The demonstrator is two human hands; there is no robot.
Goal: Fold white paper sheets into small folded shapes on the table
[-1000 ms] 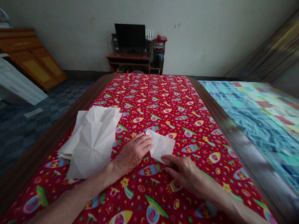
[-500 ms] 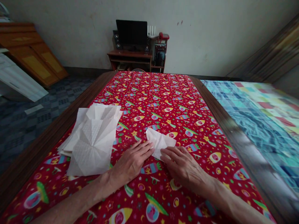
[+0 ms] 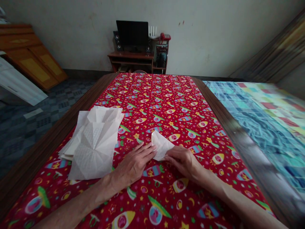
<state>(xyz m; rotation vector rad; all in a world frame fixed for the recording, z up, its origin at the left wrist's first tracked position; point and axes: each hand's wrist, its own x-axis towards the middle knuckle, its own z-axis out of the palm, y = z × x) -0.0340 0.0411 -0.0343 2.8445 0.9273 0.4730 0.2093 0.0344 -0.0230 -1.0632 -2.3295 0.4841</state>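
Observation:
A small folded sheet of white paper (image 3: 160, 145) lies on the red patterned cloth between both hands. My left hand (image 3: 137, 159) rests flat, its outstretched fingertips pressing the paper's left edge. On the other side, my right hand (image 3: 182, 159) has its fingers closed on the paper's right edge, covering that corner. To the left of my left hand is a stack of creased white sheets (image 3: 95, 152); the top one has fold lines spreading from its middle and faint writing.
The red cloth (image 3: 162, 95) covers a long table with dark wooden edges (image 3: 221, 121). At the far end stands a desk with a monitor (image 3: 132, 33), speakers and a red telephone (image 3: 165, 37). A bed with a checked cover (image 3: 257, 117) lies along the right; a wooden cabinet (image 3: 35, 57) stands left.
My right hand has curled its fingers around the paper's right corner and lifted slightly. The paper shows less of its right side. My left hand has stayed almost still.

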